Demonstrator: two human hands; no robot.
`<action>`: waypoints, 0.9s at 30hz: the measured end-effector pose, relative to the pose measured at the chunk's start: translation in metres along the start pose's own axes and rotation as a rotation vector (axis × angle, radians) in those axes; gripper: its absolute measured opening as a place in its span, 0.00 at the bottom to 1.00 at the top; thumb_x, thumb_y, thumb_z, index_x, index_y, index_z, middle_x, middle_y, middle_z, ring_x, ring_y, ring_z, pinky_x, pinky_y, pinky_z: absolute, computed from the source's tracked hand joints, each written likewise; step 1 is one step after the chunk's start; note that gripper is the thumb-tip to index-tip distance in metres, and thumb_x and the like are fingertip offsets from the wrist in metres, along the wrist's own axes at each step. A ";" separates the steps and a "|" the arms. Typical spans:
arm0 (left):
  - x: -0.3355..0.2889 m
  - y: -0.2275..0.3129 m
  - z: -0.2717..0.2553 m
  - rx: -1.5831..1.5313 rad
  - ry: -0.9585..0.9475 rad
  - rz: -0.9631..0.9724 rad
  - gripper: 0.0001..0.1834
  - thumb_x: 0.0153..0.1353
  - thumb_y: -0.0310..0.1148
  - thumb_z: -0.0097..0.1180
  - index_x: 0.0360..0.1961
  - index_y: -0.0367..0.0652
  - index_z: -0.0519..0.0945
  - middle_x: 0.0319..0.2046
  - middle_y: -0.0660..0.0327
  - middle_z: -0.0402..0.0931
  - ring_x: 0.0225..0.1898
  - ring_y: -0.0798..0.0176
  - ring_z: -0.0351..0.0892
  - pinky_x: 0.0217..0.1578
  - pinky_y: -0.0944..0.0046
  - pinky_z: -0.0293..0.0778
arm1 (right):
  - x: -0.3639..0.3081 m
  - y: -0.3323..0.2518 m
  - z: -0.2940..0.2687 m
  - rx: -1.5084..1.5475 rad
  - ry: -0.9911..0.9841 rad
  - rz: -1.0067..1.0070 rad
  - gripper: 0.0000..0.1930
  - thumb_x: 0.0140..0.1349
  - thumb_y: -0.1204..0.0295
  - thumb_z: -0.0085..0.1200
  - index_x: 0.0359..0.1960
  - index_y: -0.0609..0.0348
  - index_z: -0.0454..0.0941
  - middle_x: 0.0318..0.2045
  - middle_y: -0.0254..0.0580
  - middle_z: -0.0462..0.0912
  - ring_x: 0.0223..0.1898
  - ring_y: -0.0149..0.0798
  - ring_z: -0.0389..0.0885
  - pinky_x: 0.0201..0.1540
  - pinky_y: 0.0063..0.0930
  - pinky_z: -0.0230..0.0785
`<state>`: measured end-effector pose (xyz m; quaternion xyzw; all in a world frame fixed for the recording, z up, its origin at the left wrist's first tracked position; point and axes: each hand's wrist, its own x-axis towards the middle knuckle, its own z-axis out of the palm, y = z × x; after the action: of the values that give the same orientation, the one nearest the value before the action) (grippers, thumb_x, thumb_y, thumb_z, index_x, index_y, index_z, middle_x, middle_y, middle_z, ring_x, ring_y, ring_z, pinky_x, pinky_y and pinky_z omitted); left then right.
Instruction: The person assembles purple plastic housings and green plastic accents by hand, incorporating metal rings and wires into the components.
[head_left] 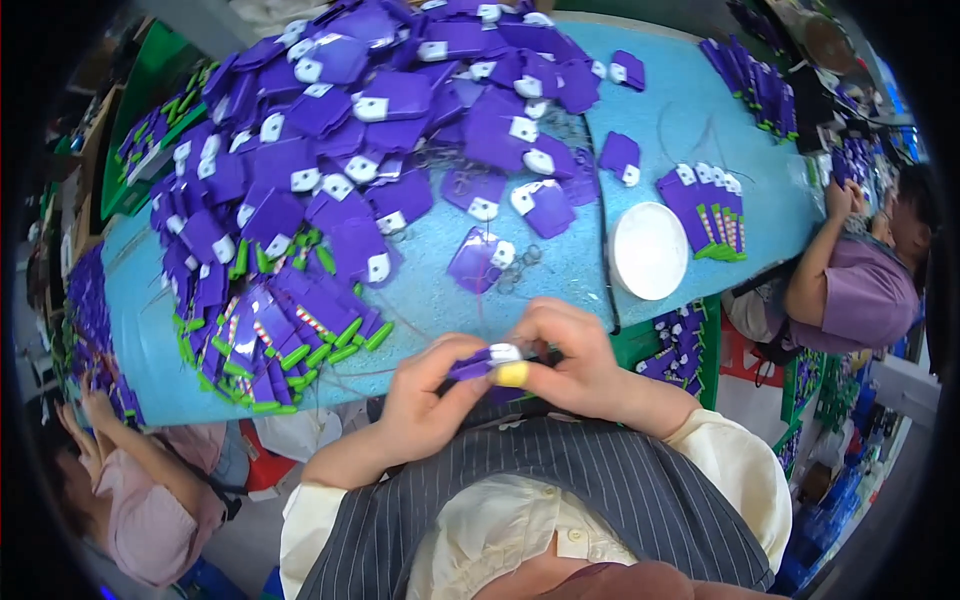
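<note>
Both my hands meet at the near edge of the light blue table (690, 110). My left hand (425, 395) pinches a small purple pouch (478, 364) with a white tab. My right hand (570, 358) grips the same pouch from the right, its thumb in a yellow finger cover. Just beyond my hands lies a single purple pouch in clear wrap (478, 258). A large heap of purple pouches with white tabs (380, 110) covers the far left of the table.
A stack of pouches with green tags (275, 345) lies at the left front. A round white lid (648, 250) and a fanned row of pouches (712, 208) sit to the right. One person works at the right (860, 290), another at the lower left (135, 500).
</note>
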<state>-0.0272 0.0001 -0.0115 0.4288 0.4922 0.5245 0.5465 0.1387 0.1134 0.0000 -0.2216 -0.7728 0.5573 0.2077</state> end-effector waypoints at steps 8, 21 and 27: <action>-0.008 -0.003 0.016 -0.300 0.319 0.086 0.09 0.63 0.26 0.50 0.44 0.35 0.69 0.37 0.63 0.73 0.38 0.75 0.70 0.39 0.72 0.68 | -0.031 0.004 0.001 -0.086 -0.142 0.104 0.12 0.51 0.70 0.62 0.34 0.63 0.77 0.22 0.40 0.75 0.17 0.30 0.69 0.20 0.24 0.60; -0.002 -0.023 0.017 0.081 0.194 0.152 0.12 0.62 0.29 0.50 0.43 0.33 0.68 0.45 0.54 0.69 0.50 0.58 0.68 0.52 0.61 0.62 | -0.027 0.004 0.024 0.453 0.202 0.381 0.13 0.52 0.75 0.61 0.39 0.64 0.76 0.25 0.40 0.79 0.23 0.31 0.76 0.26 0.24 0.67; 0.004 0.004 0.003 0.661 -0.056 0.236 0.24 0.56 0.33 0.56 0.49 0.29 0.64 0.55 0.41 0.59 0.59 0.38 0.56 0.58 0.43 0.52 | -0.022 -0.011 -0.014 -0.208 0.118 0.076 0.14 0.51 0.75 0.61 0.40 0.64 0.75 0.28 0.44 0.80 0.28 0.34 0.79 0.31 0.24 0.70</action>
<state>-0.0250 0.0050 -0.0076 0.6508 0.5671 0.3845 0.3271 0.1634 0.1079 0.0128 -0.3034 -0.8040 0.4673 0.2076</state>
